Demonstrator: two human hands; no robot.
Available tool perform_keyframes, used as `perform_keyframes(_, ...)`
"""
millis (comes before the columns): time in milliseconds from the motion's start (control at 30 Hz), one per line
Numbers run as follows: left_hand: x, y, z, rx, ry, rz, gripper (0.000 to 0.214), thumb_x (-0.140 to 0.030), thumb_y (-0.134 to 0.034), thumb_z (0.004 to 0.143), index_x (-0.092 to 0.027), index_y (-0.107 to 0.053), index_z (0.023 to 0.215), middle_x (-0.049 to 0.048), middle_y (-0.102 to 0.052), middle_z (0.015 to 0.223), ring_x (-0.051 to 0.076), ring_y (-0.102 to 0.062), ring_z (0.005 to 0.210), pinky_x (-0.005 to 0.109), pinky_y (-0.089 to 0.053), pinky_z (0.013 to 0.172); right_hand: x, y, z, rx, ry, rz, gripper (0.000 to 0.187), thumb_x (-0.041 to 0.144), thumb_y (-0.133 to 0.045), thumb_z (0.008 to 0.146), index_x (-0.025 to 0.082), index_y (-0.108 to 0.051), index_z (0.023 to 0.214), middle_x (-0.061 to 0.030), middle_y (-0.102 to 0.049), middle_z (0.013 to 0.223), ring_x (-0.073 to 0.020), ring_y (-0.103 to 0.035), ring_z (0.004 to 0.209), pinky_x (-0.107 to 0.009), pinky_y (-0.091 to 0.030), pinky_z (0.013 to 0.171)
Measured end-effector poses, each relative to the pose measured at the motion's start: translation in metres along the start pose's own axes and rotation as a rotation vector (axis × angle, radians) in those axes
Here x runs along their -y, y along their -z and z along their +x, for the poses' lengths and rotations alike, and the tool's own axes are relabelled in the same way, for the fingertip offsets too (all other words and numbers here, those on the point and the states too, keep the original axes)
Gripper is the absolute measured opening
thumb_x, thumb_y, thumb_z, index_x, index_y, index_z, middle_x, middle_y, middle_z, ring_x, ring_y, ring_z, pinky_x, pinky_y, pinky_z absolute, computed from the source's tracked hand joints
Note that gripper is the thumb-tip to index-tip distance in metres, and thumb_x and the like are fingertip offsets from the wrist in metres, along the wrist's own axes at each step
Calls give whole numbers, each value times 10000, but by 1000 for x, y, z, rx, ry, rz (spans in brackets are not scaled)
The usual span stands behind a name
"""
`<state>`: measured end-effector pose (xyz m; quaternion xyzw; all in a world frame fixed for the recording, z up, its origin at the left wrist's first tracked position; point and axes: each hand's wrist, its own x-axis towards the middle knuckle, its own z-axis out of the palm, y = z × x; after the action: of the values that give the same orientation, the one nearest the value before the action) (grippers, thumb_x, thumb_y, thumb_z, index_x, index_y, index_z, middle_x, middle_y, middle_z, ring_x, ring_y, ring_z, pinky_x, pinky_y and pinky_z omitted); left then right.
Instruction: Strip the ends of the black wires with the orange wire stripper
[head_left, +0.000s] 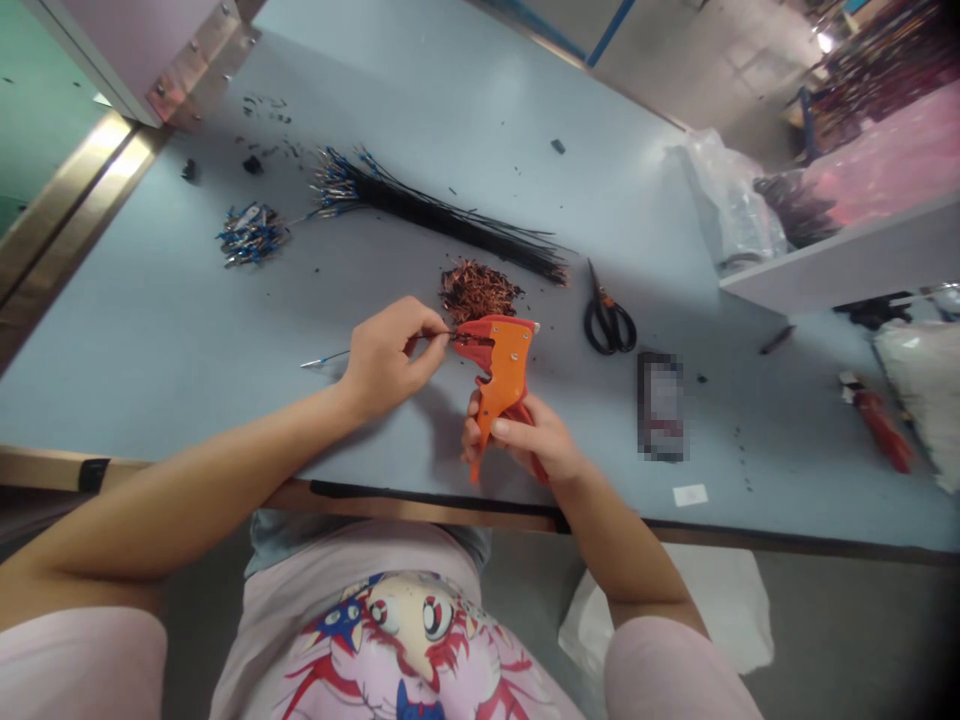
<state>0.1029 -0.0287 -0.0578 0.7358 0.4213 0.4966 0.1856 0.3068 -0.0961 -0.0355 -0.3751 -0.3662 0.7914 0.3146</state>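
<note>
My left hand (396, 352) pinches a thin black wire (341, 354) between thumb and fingers. One end of the wire, with a silver and blue terminal (315, 363), sticks out to the left. Its other end is at the red jaws of an orange wire stripper (508, 362); how far it goes in I cannot make out. Wrapped round the stripper's handles is my right hand (529, 435). Just behind the jaws lies a pile of copper and black wire scraps (480, 290). A long bundle of black wires (450, 220) with blue-and-silver ends stretches across the table further back.
A heap of blue and silver terminals (253, 235) lies at the back left. To the right are black-handled scissors (609, 322), a blurred dark phone-like object (661, 408), a white label (690, 495) and a red-handled tool (877, 425). A shelf edge (832, 265) juts in at right.
</note>
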Motion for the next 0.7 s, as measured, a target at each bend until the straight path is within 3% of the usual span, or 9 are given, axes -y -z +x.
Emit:
perform_keyframes(100,1,0,0,29,31,7,66,-177,-564,830,-183,-591,770,-31,-561,664,82,-445,551,234,-368,561,1,3,-1,22,4,27,409,388,-775,763,144,-594,1037,-46,-651,841,-197,-664,724,-408,-600,691)
perform_keyframes(233,2,5,2,66,-75,101,96,-175,-543,844,-191,-596,766,-18,-584,674,101,-479,588,263,-377,591,2,6,-1,26,32,-4,402,373,-770,771,148,-589,1051,-56,-646,874,-199,-659,749,-406,-590,706)
perform_keyframes(400,-8,15,7,-53,-130,140,103,-167,-547,835,-200,-573,740,-7,-606,663,112,-489,573,272,-409,577,2,4,-2,-39,146,-180,373,362,-774,771,185,-568,1027,-56,-620,886,-195,-633,778,-365,-568,685)
perform_keyframes(500,-16,20,7,-127,-246,112,82,-143,-581,810,-206,-577,758,-1,-645,683,115,-537,578,264,-451,568,0,2,-5,-74,241,-310,307,378,-743,798,195,-577,981,-58,-602,884,-197,-601,806,-370,-553,721)
perform_keyframes(700,-23,23,3,-104,-347,197,93,-165,-600,813,-228,-611,745,-4,-694,715,133,-613,608,265,-494,556,-5,-1,-8,-55,273,-354,306,352,-726,818,201,-573,1036,-67,-609,938,-200,-611,831,-398,-544,787)
